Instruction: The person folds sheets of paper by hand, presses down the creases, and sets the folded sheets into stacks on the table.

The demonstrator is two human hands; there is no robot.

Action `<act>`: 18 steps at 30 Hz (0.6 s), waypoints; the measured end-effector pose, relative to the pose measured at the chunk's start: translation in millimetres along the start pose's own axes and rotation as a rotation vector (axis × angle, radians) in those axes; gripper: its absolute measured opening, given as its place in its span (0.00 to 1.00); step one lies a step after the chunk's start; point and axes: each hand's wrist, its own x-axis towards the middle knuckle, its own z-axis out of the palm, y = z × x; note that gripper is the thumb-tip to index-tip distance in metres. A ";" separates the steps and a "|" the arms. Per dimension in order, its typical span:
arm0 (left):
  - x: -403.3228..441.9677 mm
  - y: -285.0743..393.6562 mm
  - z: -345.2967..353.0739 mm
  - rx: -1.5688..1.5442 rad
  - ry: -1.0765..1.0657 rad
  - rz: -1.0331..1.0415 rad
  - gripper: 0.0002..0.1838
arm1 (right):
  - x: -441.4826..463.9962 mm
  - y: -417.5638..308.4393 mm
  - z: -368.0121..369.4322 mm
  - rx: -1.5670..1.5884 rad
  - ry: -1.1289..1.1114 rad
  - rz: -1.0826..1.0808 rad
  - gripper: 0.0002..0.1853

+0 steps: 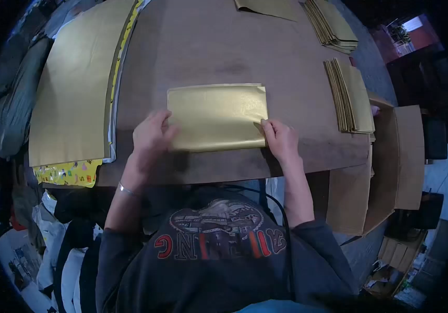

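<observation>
We judge folding: right hand [282, 140] pinches gold sheet [216, 117]; left hand [151, 132] blurred, can't tell grip; next needs alignment.

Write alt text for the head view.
Right hand pinches the right edge of a folded gold sheet on a brown table; blurred left hand at its left edge. A larger gold sheet lies left, folded stacks right.

Behind your bare left hand [153, 134], a thin, shiny silver-coloured bracelet [125, 189] circles the forearm. You wear a dark cloth top [198, 287] whose sleeves [328, 255] end well short of the hands. Nearer you than your bare right hand [282, 140], its chest shows a grey rounded print [216, 216] and outlined red, grey and orange lettering [184, 248]. A slim black cable [287, 229] crosses it on that hand's side.
</observation>
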 end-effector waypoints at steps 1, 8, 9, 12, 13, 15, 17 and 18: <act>8.1 -0.2 1.3 -0.002 0.001 0.001 0.19 | -0.5 -0.5 -0.5 0.018 0.006 -0.006 0.18; 94.0 23.2 42.8 0.103 0.060 0.321 0.18 | 0.1 -4.6 -2.1 0.032 -0.002 0.002 0.19; 101.5 27.9 46.9 0.108 -0.007 0.285 0.17 | 0.3 -6.9 -3.7 -0.046 -0.018 0.019 0.18; 112.4 28.8 54.5 0.058 -0.080 0.294 0.14 | 0.8 -2.5 -1.7 0.020 0.025 0.004 0.17; 113.4 26.2 58.6 0.026 -0.091 0.309 0.13 | 0.9 -4.6 -5.7 0.084 0.018 -0.004 0.16; 113.0 23.0 64.7 0.003 -0.075 0.278 0.12 | 3.1 -8.7 -8.6 0.126 0.013 0.007 0.16; 113.0 19.5 66.8 0.009 -0.054 0.294 0.11 | 3.5 -7.0 -4.8 0.235 0.049 0.001 0.15; 114.6 15.6 69.9 -0.042 0.010 0.368 0.10 | 5.0 -3.6 -2.1 0.236 0.045 0.001 0.15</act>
